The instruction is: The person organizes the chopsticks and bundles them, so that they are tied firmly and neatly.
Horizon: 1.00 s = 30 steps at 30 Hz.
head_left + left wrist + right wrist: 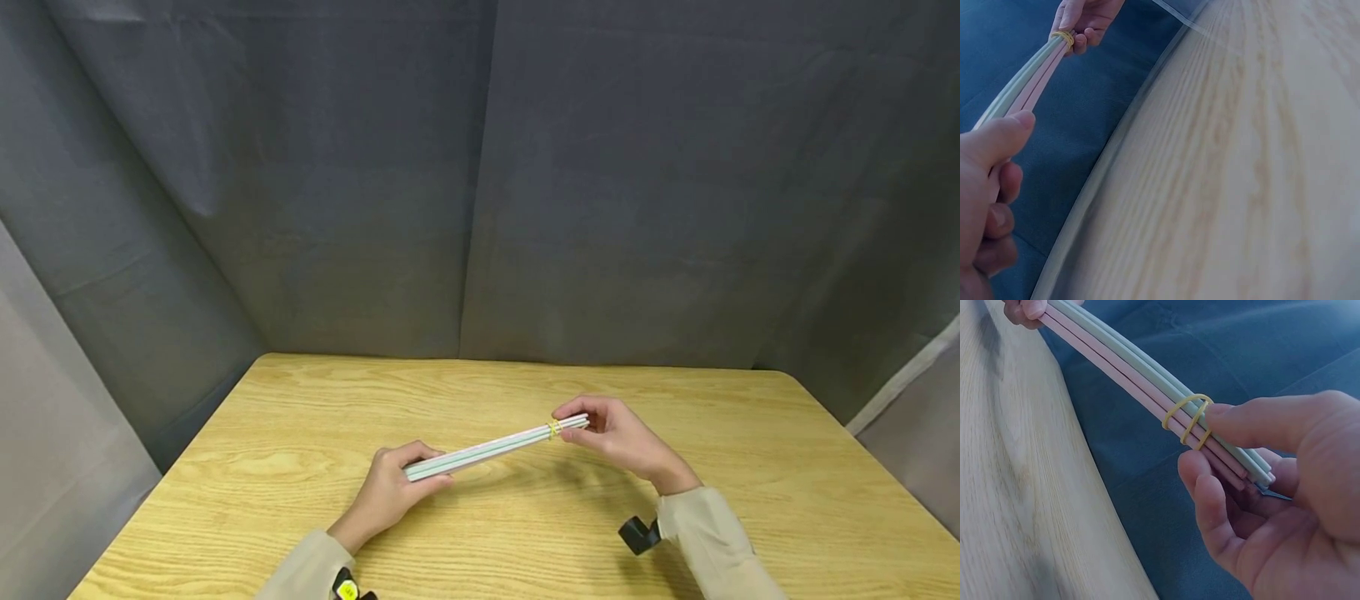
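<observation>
A bundle of slim pink and pale green chopsticks [495, 448] is held slantwise over the table, its right end higher. A yellow rubber band [1192, 419] is wound in several loops around the bundle near its right end. My left hand [390, 492] grips the other end, thumb along the near side and fingers curled behind. At the banded end, my right hand [618, 437] holds the chopsticks between thumb and fingers. In the right wrist view the thumb tip lies right at the rubber band, and the chopstick tips stick out toward the palm.
Below the hands spreads a wood-grain table [337, 400]. Dark grey cloth [360, 208] hangs behind its far edge and along the sides. Both sleeves carry small dark devices; the one by the right wrist [639, 535] hangs over the table.
</observation>
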Each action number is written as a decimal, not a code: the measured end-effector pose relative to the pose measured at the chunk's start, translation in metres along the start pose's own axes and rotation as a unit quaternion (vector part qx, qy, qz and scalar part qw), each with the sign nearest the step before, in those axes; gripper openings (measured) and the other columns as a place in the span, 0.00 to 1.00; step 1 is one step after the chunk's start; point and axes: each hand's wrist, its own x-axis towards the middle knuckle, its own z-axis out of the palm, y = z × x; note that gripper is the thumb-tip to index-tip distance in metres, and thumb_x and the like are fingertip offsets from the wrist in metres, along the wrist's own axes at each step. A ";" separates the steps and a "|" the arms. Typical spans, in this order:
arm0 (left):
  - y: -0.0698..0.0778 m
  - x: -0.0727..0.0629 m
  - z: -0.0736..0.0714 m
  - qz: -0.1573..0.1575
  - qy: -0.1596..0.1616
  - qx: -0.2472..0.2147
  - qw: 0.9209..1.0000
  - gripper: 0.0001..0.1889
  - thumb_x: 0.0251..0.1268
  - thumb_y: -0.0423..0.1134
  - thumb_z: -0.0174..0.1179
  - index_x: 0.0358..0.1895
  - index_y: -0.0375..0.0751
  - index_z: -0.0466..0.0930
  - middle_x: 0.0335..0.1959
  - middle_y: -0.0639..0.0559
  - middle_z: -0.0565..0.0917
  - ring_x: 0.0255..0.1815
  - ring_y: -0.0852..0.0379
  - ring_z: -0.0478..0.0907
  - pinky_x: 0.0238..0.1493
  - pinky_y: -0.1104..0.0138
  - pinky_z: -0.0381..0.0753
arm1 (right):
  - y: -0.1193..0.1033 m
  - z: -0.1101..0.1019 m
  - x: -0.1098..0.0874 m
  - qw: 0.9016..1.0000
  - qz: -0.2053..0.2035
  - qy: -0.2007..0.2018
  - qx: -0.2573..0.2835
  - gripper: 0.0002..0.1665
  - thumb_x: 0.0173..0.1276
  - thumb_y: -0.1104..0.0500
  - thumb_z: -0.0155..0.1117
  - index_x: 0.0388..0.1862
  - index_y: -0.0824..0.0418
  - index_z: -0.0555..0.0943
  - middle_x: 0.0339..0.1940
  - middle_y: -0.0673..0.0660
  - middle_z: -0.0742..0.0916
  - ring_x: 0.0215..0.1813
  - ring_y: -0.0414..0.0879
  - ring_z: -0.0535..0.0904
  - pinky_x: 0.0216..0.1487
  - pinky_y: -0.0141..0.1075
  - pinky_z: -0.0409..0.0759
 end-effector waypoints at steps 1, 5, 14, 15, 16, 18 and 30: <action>0.000 0.000 0.000 -0.002 -0.001 0.001 1.000 0.11 0.48 0.34 0.74 0.37 0.47 0.85 0.38 0.50 0.89 0.35 0.63 0.84 0.34 0.70 0.82 | 0.000 0.000 0.000 1.000 -0.003 -0.001 -0.001 0.16 0.66 0.61 0.65 0.50 0.70 0.80 0.43 0.63 0.83 0.32 0.39 0.76 0.35 0.30 0.76; 0.003 0.000 -0.001 -0.013 -0.008 -0.001 1.000 0.11 0.48 0.34 0.74 0.37 0.47 0.85 0.39 0.50 0.89 0.36 0.63 0.84 0.35 0.70 0.81 | 0.003 0.000 0.000 1.000 -0.014 -0.003 0.000 0.16 0.66 0.62 0.65 0.49 0.71 0.80 0.42 0.64 0.84 0.33 0.37 0.77 0.35 0.30 0.77; 0.006 -0.001 0.000 -0.025 -0.024 -0.007 0.999 0.11 0.50 0.34 0.73 0.38 0.47 0.85 0.40 0.49 0.88 0.36 0.62 0.84 0.34 0.70 0.81 | 0.007 0.006 0.002 0.998 -0.061 -0.020 -0.012 0.14 0.64 0.61 0.68 0.46 0.67 0.83 0.36 0.60 0.86 0.33 0.36 0.80 0.34 0.34 0.82; 0.006 -0.001 0.000 -0.028 -0.026 -0.009 0.999 0.11 0.50 0.34 0.73 0.38 0.47 0.85 0.40 0.49 0.88 0.36 0.62 0.84 0.34 0.70 0.81 | 0.007 0.007 0.002 0.998 -0.063 -0.019 -0.013 0.14 0.64 0.61 0.68 0.46 0.67 0.84 0.35 0.59 0.86 0.33 0.36 0.80 0.33 0.33 0.82; 0.006 -0.001 0.001 -0.031 -0.026 -0.010 0.999 0.11 0.50 0.34 0.73 0.38 0.47 0.85 0.40 0.49 0.88 0.36 0.62 0.84 0.34 0.70 0.81 | 0.007 0.007 0.002 0.998 -0.064 -0.016 -0.015 0.13 0.63 0.61 0.68 0.45 0.67 0.84 0.35 0.59 0.87 0.33 0.35 0.80 0.33 0.32 0.81; 0.005 -0.001 0.001 -0.035 -0.027 -0.011 0.999 0.11 0.50 0.34 0.73 0.38 0.47 0.85 0.40 0.49 0.88 0.36 0.62 0.84 0.35 0.71 0.81 | 0.006 0.008 0.002 0.997 -0.068 -0.010 -0.020 0.13 0.62 0.62 0.69 0.44 0.67 0.84 0.34 0.59 0.87 0.32 0.35 0.79 0.32 0.31 0.81; 0.004 -0.001 0.001 -0.042 -0.033 -0.009 0.999 0.11 0.50 0.36 0.73 0.38 0.48 0.85 0.39 0.49 0.88 0.35 0.63 0.83 0.34 0.71 0.80 | 0.007 0.018 0.004 0.999 -0.043 0.002 -0.013 0.16 0.59 0.60 0.72 0.44 0.68 0.85 0.37 0.62 0.89 0.30 0.33 0.82 0.30 0.29 0.80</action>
